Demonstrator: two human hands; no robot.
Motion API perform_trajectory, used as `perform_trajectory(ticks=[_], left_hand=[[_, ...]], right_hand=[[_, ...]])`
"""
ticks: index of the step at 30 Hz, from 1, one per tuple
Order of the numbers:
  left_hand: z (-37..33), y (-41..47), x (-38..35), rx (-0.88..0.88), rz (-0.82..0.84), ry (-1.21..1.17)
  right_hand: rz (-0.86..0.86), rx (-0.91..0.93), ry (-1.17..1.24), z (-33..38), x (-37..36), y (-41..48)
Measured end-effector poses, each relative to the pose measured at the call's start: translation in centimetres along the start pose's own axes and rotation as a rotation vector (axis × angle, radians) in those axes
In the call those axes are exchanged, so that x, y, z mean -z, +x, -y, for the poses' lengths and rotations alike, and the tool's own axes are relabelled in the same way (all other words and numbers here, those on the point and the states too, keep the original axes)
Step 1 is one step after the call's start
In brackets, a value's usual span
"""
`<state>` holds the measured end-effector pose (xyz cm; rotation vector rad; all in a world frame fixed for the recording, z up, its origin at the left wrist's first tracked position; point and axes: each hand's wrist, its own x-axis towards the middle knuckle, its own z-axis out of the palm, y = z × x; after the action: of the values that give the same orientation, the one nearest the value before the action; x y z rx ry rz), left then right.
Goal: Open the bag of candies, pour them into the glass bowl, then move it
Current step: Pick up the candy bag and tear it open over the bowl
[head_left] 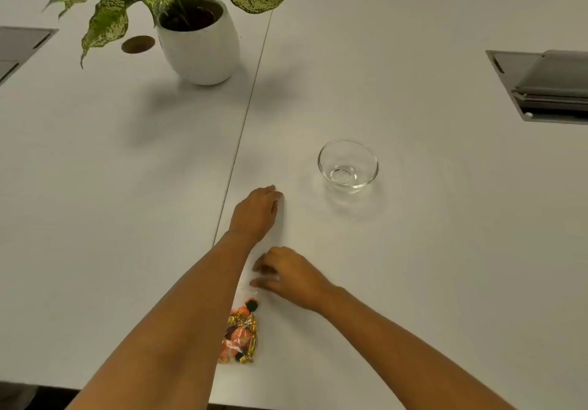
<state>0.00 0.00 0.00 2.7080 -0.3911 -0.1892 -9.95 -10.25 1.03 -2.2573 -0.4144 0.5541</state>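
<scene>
A clear plastic bag of candies (241, 337) lies near the table's front edge, with orange and gold wrapped sweets bunched in its lower end. My left forearm crosses over its left side. My right hand (291, 277) rests just above the candies, its fingertips pinching the bag's clear upper part. My left hand (257, 212) reaches further forward, palm down on the table with fingers curled. Whether it holds anything is hidden under the hand. The empty glass bowl (348, 166) stands upright to the right of and beyond my left hand, apart from both hands.
A white pot with a leafy plant (200, 43) stands at the back left. A table seam (245, 129) runs from the back to my left wrist. Grey cable hatches sit at the right (547, 88) and far left (19, 47) edges, and a round cable hole (138, 44) lies beside the pot.
</scene>
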Motion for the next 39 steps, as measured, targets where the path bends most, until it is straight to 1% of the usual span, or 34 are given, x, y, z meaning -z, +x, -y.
perform_trajectory(ticks=[3,5,11,17,22,26,31,34,36,39], left_hand=[[0.2,-0.2,0.2,-0.020,-0.053,-0.030],[0.2,-0.3,0.4,-0.011,-0.043,-0.035],[0.1,-0.1,1.5,0.052,-0.058,-0.116],[-1.3,1.5,5.2,0.089,-0.097,-0.242],[-3.7,3.1,9.6,0.039,-0.136,-0.409],[-5.2,3.6,11.8,-0.004,-0.173,-0.429],[-6.6,4.2,12.8,-0.037,-0.178,-0.447],[-7.3,4.7,13.0,-0.061,-0.168,-0.439],[-7.9,5.0,12.9,-0.027,-0.189,-0.482],[-9.0,5.5,12.8,0.092,-0.221,-0.573]], right_hand=[[0.062,-0.033,-0.019,0.7,-1.2,0.3],[0.073,-0.059,0.001,1.0,-1.7,0.3],[0.009,-0.037,0.175,0.6,-0.5,0.2],[-0.164,0.022,0.297,1.0,5.0,0.6],[-0.298,0.081,0.173,1.2,10.9,2.0],[-0.430,0.046,0.161,1.6,15.8,3.2],[-0.505,0.028,0.144,1.7,20.1,4.0],[-0.551,0.008,0.195,1.6,21.3,4.3],[-0.603,-0.005,0.223,1.6,21.6,4.4],[-0.774,-0.039,0.316,1.6,21.2,4.6]])
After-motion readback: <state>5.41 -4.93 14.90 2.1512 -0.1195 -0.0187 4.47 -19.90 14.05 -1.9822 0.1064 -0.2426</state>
